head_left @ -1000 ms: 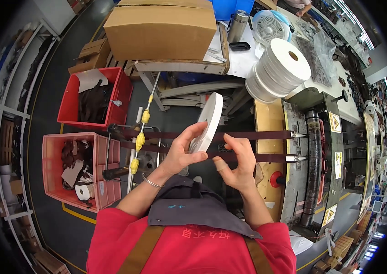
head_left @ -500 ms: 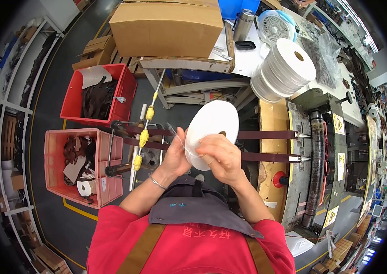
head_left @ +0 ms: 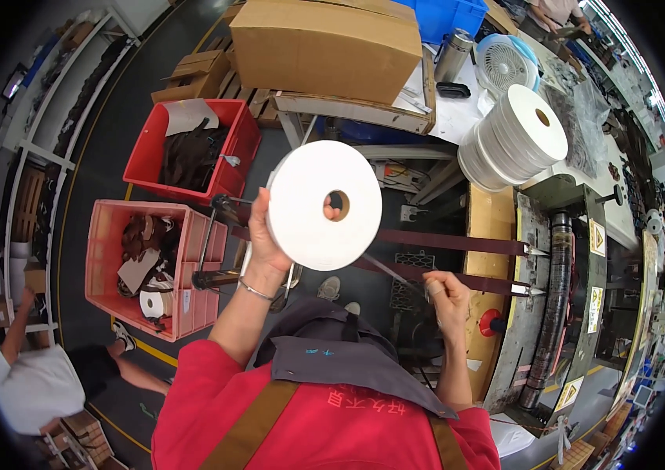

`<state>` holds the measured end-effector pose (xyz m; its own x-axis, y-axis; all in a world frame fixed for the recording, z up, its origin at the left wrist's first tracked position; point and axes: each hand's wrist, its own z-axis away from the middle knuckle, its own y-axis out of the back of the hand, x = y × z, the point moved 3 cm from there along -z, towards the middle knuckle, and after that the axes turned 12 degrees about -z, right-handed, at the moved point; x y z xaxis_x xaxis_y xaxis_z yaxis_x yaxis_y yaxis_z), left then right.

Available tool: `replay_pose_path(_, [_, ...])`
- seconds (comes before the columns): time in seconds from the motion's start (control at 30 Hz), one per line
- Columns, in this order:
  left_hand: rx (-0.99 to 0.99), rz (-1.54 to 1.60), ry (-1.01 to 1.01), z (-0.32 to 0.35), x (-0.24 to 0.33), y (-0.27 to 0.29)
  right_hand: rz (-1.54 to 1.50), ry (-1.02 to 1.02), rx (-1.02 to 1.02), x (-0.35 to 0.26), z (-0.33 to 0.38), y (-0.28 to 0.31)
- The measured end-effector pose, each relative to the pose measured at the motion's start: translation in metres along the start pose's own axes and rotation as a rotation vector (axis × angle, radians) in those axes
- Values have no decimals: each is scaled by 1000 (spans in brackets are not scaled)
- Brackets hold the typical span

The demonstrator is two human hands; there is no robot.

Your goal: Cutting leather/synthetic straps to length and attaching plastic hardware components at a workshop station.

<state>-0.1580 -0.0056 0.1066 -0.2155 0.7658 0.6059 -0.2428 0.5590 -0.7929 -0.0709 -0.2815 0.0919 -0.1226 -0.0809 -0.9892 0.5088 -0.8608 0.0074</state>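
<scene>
The right hand (head_left: 446,301) has let go of the white tape roll (head_left: 324,205) and dropped low, its fingers loosely curled and pinching nothing I can make out. The left hand (head_left: 266,235) alone now lifts the roll higher, face-on, a fingertip showing through the core hole. So the roll has passed to one hand. It is a flat, matte disc, wound smooth. Behind, dark maroon straps (head_left: 458,241) stretch toward the machine (head_left: 559,258); far right, stacked white rolls (head_left: 512,137).

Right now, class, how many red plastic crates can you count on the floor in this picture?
2. One red crate stands farther off, under the cardboard box. The second red crate, paler, is nearer, left of the person's left hand holding the white roll. Others may be hidden.
</scene>
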Motion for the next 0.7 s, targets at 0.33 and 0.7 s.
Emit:
replay_pose_path(0.33, [-415, -908, 295, 93, 81, 9, 481, 674, 655, -48, -66, 63])
replay_pose_path(0.7, [569, -911, -383, 177, 80, 46, -559, 1078, 796, -126, -34, 93])
